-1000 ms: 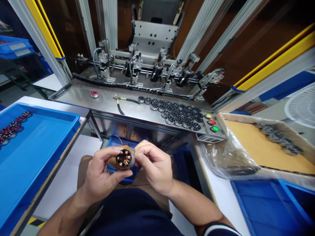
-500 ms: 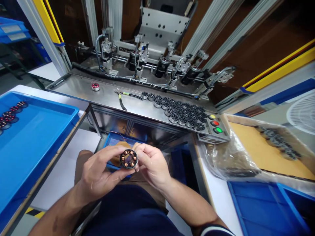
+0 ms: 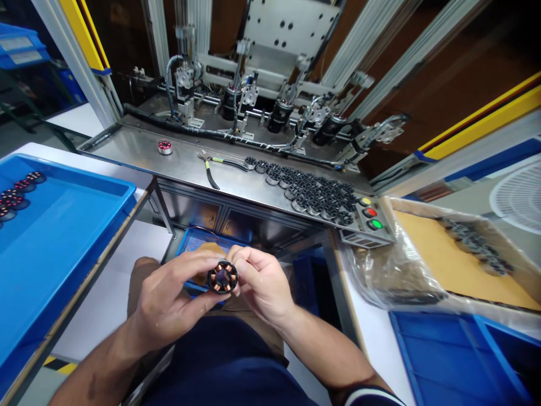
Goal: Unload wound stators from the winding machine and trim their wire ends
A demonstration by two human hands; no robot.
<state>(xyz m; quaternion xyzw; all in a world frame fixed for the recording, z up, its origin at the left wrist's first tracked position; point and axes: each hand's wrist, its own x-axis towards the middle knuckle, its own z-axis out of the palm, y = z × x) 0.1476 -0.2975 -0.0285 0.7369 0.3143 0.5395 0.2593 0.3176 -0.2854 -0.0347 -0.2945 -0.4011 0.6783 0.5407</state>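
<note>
A round motor stator (image 3: pixel 222 277) with copper windings and a black rim is held in front of my body, its open face turned towards me. My left hand (image 3: pixel 173 293) grips it from the left, with the thumb below and the fingers along the top. At its right edge, my right hand (image 3: pixel 264 282) is closed in a pinch, close against the rim. Whatever lies between those fingertips is too small or hidden to make out.
On the metal bench lie side cutters (image 3: pixel 210 168), one red-wound stator (image 3: pixel 164 148) and rows of black stator cores (image 3: pixel 315 192). Behind stands a winding machine (image 3: pixel 279 115). A blue tray (image 3: pixel 63 242) is at left; buttons (image 3: pixel 369 212) and a lined box (image 3: pixel 426 242) are at right.
The stator has tilted slightly and sits a little lower and further right in view. Both hands keep nearly the same position and hold. The upper parts of the machine behind appear shifted.
</note>
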